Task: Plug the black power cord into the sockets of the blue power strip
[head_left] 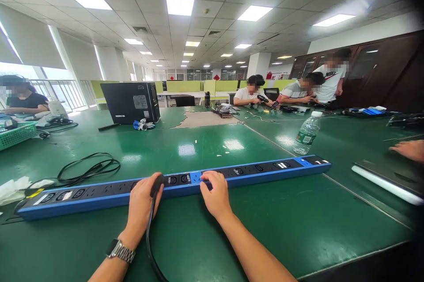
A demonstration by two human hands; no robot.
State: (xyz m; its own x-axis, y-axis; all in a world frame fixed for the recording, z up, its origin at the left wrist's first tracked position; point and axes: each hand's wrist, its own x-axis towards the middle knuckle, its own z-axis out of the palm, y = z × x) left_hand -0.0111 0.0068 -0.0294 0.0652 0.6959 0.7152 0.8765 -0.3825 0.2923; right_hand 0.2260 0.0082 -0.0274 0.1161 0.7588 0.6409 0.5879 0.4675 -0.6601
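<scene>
A long blue and black power strip (185,189) lies across the green table, its row of sockets facing up. My left hand (144,202), with a metal-band watch at the wrist, is closed around a black plug (159,183) against the strip, left of its middle. From that plug a thick black cable (150,242) hangs toward me. Whether the plug sits in a socket is hidden by my fingers. My right hand (216,193) grips the strip beside its blue middle section, fingers curled over the top and thumb on the near side.
Behind the strip's left end lies a coiled thin black cable (89,169). A water bottle (308,134) stands near its right end. Farther back is a black computer case (130,101). At the right edge, another person's hand (409,149) is near a dark flat panel (391,176).
</scene>
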